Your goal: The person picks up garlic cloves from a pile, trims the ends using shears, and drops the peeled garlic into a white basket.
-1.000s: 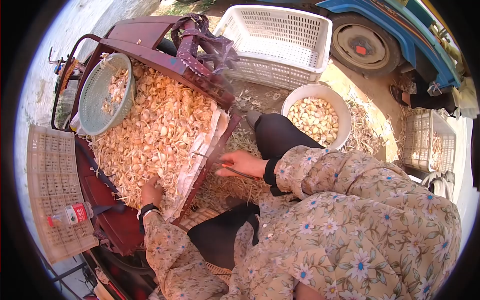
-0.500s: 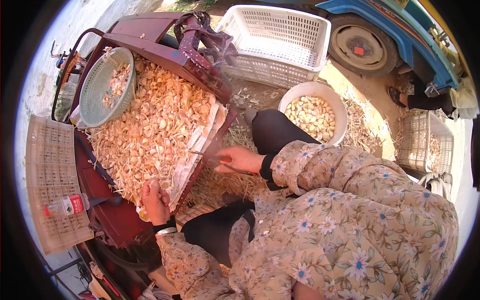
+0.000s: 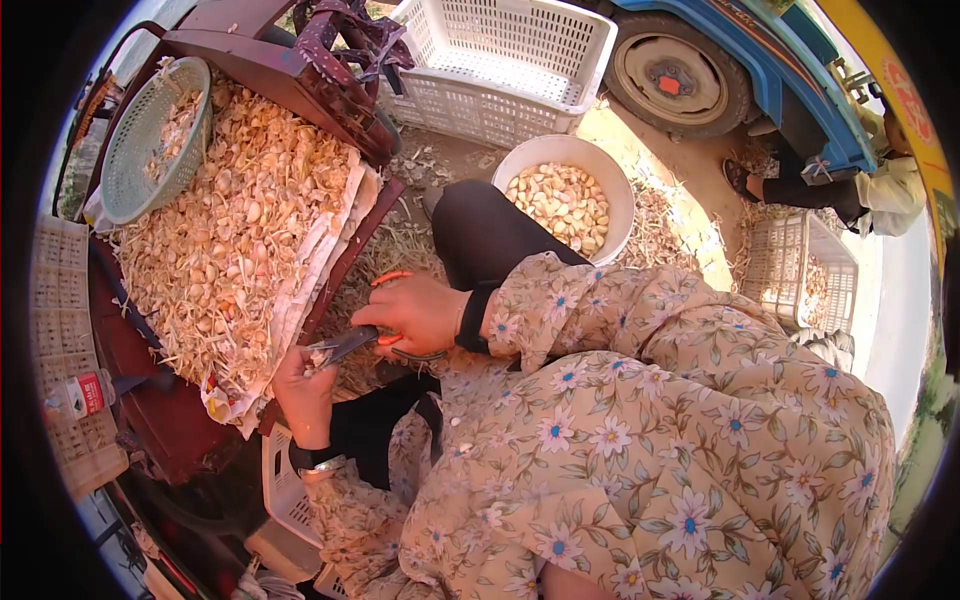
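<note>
Right grip (image 3: 415, 312) holds scissors (image 3: 345, 346) (orange-handled) at left grip (image 3: 300, 385).

White bucket (image 3: 625, 190); below it, beige sleeve (image 3: 600, 310) with white-and-blue flowers; left of it, orange-handled shears (image 3: 345, 347), pale golden garlic (image 3: 230, 220), dark red cart (image 3: 150, 420), green basket (image 3: 125, 170)

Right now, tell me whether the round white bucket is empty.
No, the round white bucket holds a heap of pale garlic cloves.
</note>
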{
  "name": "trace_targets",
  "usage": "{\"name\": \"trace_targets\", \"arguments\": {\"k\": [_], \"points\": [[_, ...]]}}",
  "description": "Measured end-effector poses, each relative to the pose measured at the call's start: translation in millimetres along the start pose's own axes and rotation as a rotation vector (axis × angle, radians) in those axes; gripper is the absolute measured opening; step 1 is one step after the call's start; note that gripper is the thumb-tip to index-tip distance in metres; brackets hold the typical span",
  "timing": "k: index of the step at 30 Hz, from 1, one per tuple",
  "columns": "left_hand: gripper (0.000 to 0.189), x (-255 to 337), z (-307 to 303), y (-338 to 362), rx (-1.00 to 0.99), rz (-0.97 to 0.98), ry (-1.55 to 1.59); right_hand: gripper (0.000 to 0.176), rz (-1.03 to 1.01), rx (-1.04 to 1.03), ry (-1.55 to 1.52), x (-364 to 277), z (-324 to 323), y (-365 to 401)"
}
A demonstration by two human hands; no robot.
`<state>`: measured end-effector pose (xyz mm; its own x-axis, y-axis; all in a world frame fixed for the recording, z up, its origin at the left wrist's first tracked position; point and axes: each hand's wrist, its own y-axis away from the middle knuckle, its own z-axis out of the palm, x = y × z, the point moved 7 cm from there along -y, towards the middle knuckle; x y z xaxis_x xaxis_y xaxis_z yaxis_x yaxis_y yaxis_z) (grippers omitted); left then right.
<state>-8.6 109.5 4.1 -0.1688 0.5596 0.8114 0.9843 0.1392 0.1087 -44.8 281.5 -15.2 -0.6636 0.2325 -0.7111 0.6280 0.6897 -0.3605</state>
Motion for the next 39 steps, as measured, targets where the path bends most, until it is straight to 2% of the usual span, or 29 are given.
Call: {"name": "trace_targets", "arguments": {"k": [7, 10, 13, 16, 19, 21, 24, 25, 26, 28, 30, 33, 34, 36, 38, 39], "points": [[0.01, 3.7, 6.6, 11.3, -0.128, -0.087, 0.018, 0.038, 0.017, -0.158, -0.136, 0.2, 1.5, 4.3], [0.011, 1.0, 8.9, 16.3, -0.152, -0.121, 0.034, 0.038, -0.055, -0.136, -0.058, 1.9, 9.5, 4.1], [0.01, -3.0, 9.5, 22.1, -0.132, -0.171, 0.099, 0.039, -0.041, -0.142, -0.061, 1.0, 12.6, 4.7], [0.01, -4.5, 10.9, 29.8, -0.103, -0.22, 0.135, 0.041, 0.069, -0.326, -0.108, -1.4, 14.8, 4.4], [0.009, 0.9, 8.2, 38.7, -0.069, -0.209, 0.164, 0.042, 0.204, -0.443, -0.32, 5.9, 22.0, 5.9], [0.008, 0.9, 1.2, 45.2, -0.038, -0.196, 0.118, 0.04, 0.287, -0.314, -0.38, 16.7, 17.5, 4.2], [0.006, -18.1, -28.4, 68.7, 0.103, -0.32, 0.195, 0.04, 0.42, -0.087, -0.537, 40.7, 18.3, 0.7], [0.006, -25.6, -45.6, 79.3, 0.135, -0.3, 0.126, 0.042, 0.469, -0.006, -0.596, 51.7, 19.5, 2.1], [0.006, -42.1, -62.7, 94.1, 0.163, -0.392, 0.232, 0.038, 0.485, 0.029, -0.688, 61.1, 26.3, 2.5], [0.007, -79.5, -103.5, 125.5, 0.279, -0.475, 0.192, 0.037, 0.587, -0.016, -0.79, 62.3, 25.0, 2.1], [0.011, -127.6, -146.2, 164.4, 0.24, -0.781, -0.103, 0.038, 0.655, -0.033, -0.933, 64.6, 33.0, 2.8], [0.027, -165.9, -180.5, 197.5, 0.295, -0.376, -1.07, 0.03, 0.48, 0.153, -0.903, 70.9, 42.3, -2.6], [0.038, -167.9, -184.9, 187.8, 0.266, -0.427, -1.025, 0.03, 0.474, 0.15, -0.855, 70.9, 43.0, -2.8], [0.03, -111.1, -167.8, 137.0, 0.391, -0.425, -0.664, 0.03, 0.571, 0.097, -0.932, 69.4, 46.2, -2.0], [0.023, -77.7, -145.3, 82.2, 0.51, -0.322, -0.293, 0.03, 0.639, 0.062, -0.972, 67.3, 47.4, -1.6], [0.017, -60.6, -136.5, 51.1, 0.487, 0.007, -0.435, 0.032, 0.672, 0.014, -0.936, 68.5, 48.3, -2.1]]}}
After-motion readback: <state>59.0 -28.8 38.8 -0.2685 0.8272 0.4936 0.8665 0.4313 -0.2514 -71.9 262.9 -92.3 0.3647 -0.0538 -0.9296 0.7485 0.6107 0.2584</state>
